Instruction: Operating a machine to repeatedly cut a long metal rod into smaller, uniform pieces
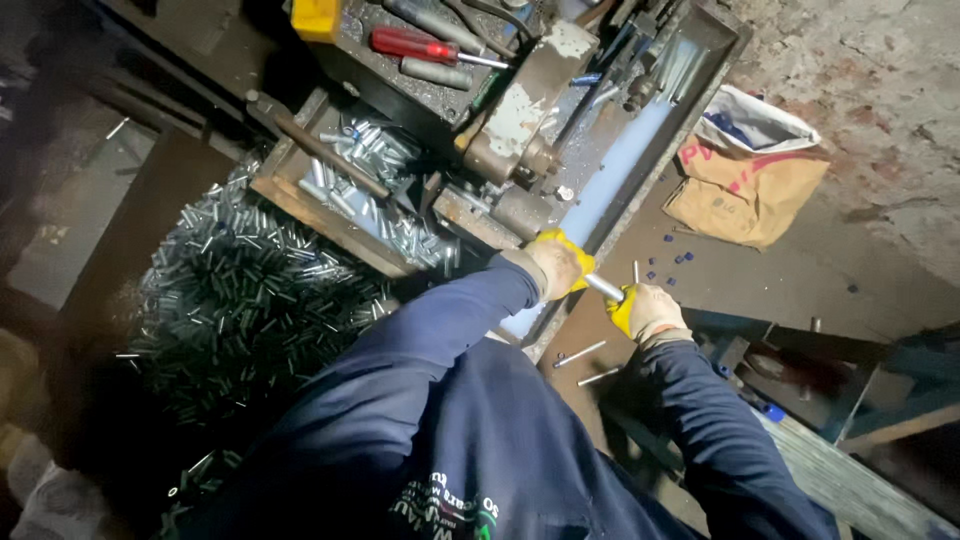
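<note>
Both my hands wear yellow-and-grey work gloves and grip one shiny metal rod (604, 288) that runs between them. My left hand (558, 264) holds the rod's end near the worn lathe-like machine (520, 120). My right hand (645, 310) holds the other end, over the brown floor. My dark blue sleeves fill the lower middle of the view.
A heap of short metal tubes (240, 300) lies at the left, with more in the machine's tray (360, 160). A red-handled screwdriver (420, 45) rests on top of the machine. A brown paper sack (745, 185) sits at the right. Loose rods (580, 353) lie on the floor.
</note>
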